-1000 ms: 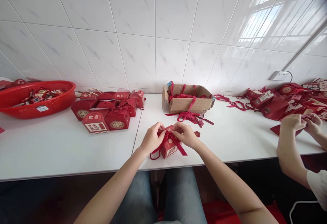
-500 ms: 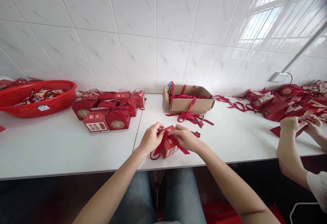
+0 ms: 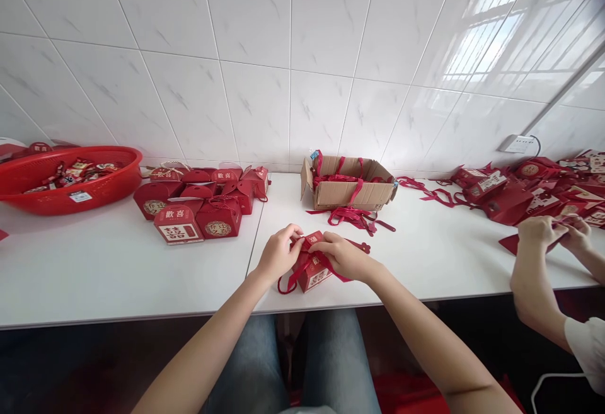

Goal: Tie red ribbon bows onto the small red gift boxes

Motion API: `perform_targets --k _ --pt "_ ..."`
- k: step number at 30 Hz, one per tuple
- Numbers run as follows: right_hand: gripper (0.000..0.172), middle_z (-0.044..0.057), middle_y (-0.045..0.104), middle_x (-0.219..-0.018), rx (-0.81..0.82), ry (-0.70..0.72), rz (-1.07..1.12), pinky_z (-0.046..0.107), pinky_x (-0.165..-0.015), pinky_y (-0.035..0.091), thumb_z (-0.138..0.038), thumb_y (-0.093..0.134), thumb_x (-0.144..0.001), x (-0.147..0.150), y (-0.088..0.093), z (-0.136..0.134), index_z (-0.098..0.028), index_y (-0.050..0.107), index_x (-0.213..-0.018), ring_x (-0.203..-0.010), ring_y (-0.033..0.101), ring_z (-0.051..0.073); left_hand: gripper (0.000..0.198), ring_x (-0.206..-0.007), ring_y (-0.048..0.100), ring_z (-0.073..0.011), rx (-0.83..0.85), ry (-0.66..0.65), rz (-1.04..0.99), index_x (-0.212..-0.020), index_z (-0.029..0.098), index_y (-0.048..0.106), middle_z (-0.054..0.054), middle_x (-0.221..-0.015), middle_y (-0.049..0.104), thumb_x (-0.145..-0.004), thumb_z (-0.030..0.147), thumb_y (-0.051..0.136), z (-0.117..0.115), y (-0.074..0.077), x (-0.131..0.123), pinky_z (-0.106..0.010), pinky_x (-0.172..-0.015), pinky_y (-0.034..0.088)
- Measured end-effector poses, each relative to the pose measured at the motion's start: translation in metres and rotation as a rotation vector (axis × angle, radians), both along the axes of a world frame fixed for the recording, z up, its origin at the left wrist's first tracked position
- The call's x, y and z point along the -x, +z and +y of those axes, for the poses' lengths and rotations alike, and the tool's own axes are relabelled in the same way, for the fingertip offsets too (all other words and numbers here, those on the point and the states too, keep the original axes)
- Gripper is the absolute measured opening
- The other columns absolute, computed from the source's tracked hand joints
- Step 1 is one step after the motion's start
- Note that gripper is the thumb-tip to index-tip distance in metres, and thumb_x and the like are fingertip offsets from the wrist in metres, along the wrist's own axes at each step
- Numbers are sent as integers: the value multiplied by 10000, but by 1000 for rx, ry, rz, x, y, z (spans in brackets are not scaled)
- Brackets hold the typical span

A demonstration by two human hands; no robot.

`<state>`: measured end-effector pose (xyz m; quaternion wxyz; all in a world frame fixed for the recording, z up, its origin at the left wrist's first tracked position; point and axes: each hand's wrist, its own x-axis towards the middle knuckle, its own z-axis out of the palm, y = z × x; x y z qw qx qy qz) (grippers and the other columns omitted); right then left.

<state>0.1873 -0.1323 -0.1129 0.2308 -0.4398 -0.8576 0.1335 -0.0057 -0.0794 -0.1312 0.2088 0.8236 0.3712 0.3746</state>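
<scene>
A small red gift box [image 3: 314, 277] with cream lettering stands on the white table between my hands. Across its top runs a red ribbon [image 3: 297, 273], its ends hanging down the sides. My left hand [image 3: 280, 253] pinches the ribbon at the box's upper left. From the other side, my right hand [image 3: 344, 255] has thumb and fingers closed on the ribbon over the top. The fingertips hide part of the knot or loop. A dark red cord loop lies at the box's lower left, and a flower-ended red strip pokes out past my right hand.
Behind the box stands an open cardboard carton [image 3: 350, 195] of red ribbons, with more ribbon spilled in front. Finished-looking red boxes [image 3: 218, 220] cluster left, beside a red basket [image 3: 89, 197] of wrapped sweets. At right, a co-worker's hands [image 3: 548, 235] work near piled red boxes [image 3: 515, 196].
My fingers have shifted slightly on the ribbon, and its tails now hang closer to the box, the right one mostly behind my hand. The box stays in place.
</scene>
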Motion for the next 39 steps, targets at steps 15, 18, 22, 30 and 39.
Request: perform_targets --k 15,18,22,30,39 --pt "295 52 585 -875 32 -122 209 289 -707 479 -90 391 -878 -3 -10 5 -193 629 -1018 -773 575 150 64 -753 625 -153 23 3 -39 -887 215 516 -8 -794 641 -833 194 488 0 -3 2 -279 -713 484" --pt "396 46 519 -843 26 -114 160 276 -681 480 -35 375 -851 -4 -13 6 -202 655 -1075 -725 547 136 66 -761 620 -152 12 4 -38 -885 217 517 -7 -808 638 -836 189 483 1 -7 3 -278 -715 482" --pt "448 38 457 -828 36 -97 77 272 -678 482 -20 390 -845 -6 -13 3 -231 649 -1143 -716 513 130 61 -776 616 -154 -5 24 -35 -881 214 513 -13 -831 638 -838 181 485 1 -11 3 -283 -719 485" --pt "443 48 504 -852 40 -98 66 276 -660 480 -73 353 -893 -7 -6 -3 -233 547 -1258 -706 525 139 58 -795 594 -166 -55 55 -26 -879 204 510 -33 -845 621 -856 182 461 1 -17 3 -308 -738 487" --pt "343 84 637 -1020 19 -155 204 337 -798 487 -114 392 -873 -4 1 3 -203 592 -1137 -915 603 192 93 -863 541 -188 -159 119 -78 -921 187 487 -69 -937 558 -835 207 514 -5 -12 5 -327 -757 474"
